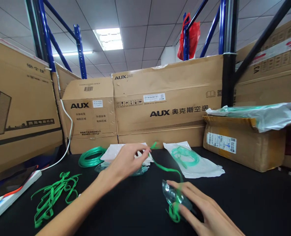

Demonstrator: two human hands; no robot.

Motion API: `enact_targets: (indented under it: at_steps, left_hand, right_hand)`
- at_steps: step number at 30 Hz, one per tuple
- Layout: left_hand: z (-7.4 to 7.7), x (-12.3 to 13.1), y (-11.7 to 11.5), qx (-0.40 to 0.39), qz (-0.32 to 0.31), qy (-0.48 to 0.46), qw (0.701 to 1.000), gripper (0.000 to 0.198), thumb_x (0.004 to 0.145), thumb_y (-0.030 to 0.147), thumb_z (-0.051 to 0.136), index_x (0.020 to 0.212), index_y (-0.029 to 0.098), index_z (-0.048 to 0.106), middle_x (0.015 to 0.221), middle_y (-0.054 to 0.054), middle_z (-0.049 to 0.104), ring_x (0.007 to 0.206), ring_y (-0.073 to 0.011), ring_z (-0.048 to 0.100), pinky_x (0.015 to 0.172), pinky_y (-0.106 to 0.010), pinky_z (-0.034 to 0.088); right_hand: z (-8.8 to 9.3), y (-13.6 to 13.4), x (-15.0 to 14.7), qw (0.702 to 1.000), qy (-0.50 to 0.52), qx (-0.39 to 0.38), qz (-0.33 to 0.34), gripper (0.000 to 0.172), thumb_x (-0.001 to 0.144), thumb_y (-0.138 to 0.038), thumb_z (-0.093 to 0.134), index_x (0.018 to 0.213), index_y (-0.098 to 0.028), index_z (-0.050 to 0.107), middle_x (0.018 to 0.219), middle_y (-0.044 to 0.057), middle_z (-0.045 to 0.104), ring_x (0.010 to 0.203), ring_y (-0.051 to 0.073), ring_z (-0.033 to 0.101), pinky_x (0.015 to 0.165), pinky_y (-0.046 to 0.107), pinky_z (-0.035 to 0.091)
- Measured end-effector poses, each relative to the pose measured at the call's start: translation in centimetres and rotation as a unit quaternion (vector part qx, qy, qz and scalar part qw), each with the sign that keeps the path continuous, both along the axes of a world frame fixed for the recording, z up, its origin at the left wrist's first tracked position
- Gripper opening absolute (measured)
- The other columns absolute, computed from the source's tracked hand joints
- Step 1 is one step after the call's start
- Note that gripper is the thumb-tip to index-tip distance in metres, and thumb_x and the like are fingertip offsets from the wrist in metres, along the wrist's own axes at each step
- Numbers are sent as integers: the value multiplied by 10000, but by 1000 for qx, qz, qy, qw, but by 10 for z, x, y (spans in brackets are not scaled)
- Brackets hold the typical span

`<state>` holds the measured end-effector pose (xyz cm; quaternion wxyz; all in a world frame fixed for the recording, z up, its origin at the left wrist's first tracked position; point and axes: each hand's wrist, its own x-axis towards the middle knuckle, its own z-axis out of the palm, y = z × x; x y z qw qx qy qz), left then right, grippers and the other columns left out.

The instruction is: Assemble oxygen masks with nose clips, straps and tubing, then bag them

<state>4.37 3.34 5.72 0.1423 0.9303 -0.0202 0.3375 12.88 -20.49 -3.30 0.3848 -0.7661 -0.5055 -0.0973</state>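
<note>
My left hand (129, 159) pinches one end of a green elastic strap (168, 169) above the far middle of the black table. The strap runs down to a clear plastic face mask (170, 191), where more green strap bunches under it. My right hand (202, 205) grips this mask at the near right, hiding part of it. Behind my left hand lie clear plastic masks (139, 171) and white packaging (112, 152), partly covered by the hand. To the left rests a loose pile of green straps (55, 195).
Coiled green tubing (91, 156) lies left of the packaging. A white bag with tubing (197, 160) is at the back right. Beside it stands a cardboard box (246, 141) with another bag (258, 113) on top. Large cartons (160, 124) wall the back. A phone (12, 182) sits far left.
</note>
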Motion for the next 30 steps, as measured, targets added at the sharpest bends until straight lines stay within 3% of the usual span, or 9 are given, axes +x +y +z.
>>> enact_targets:
  at_steps: [5, 9, 14, 20, 24, 27, 30]
  left_hand:
    - [-41, -41, -19, -79, 14, 31, 996, 96, 961, 275, 672, 982, 248, 762, 949, 38, 801, 868, -176, 728, 817, -265, 513]
    - [-60, -52, -28, -142, 34, 83, 986, 140, 989, 312, 626, 1006, 272, 759, 929, 38, 764, 836, -177, 690, 797, -285, 498]
    - [-69, -54, -42, -124, -24, 154, 980, 249, 986, 297, 643, 1228, 300, 702, 1125, 8, 703, 1036, -200, 668, 911, -303, 483]
    - [-73, -69, -36, -134, -17, 122, 983, 251, 1053, 214, 508, 1196, 285, 702, 1169, 25, 709, 1111, -166, 648, 995, -275, 446]
    - [-74, -87, -31, -133, -37, 154, 978, 159, 1008, 279, 620, 1150, 313, 682, 1157, 52, 659, 1098, -142, 619, 978, -231, 432]
    - [-78, -91, -32, -120, -55, 187, 973, 86, 962, 216, 686, 1032, 266, 687, 1084, 50, 654, 1053, -137, 615, 949, -211, 428]
    - [-85, -88, -33, -132, -53, 190, 971, 97, 974, 147, 648, 941, 234, 677, 1024, 46, 646, 994, -128, 614, 900, -203, 427]
  right_hand:
    - [-12, -2, 28, 998, -9, -46, -40, 437, 1002, -433, 492, 1417, -344, 593, 1414, 59, 638, 1304, 301, 610, 1032, 400, 556]
    - [-23, 7, 34, 997, -21, -51, -59, 461, 1004, -452, 464, 1445, -357, 558, 1458, 63, 589, 1356, 325, 556, 1080, 481, 517]
    - [-31, 13, 38, 998, -52, -36, -30, 464, 1027, -404, 425, 1472, -315, 522, 1458, 94, 563, 1295, 304, 603, 1046, 478, 544]
    - [-31, 9, 38, 994, -99, -27, -29, 461, 1015, -377, 506, 1475, -352, 502, 1454, 71, 573, 1331, 322, 575, 1056, 483, 545]
    - [-13, 5, 19, 983, -179, 17, -33, 410, 1038, -342, 456, 1439, -319, 536, 1494, 92, 529, 1300, 306, 605, 1038, 488, 566]
    - [1, 6, -5, 971, -236, 31, 25, 335, 1035, -225, 414, 1244, -265, 673, 1200, 107, 705, 1099, 259, 715, 905, 379, 638]
    - [-2, 14, -26, 966, -247, 5, 71, 221, 975, -159, 528, 1020, -263, 717, 925, 54, 718, 846, 225, 730, 723, 323, 643]
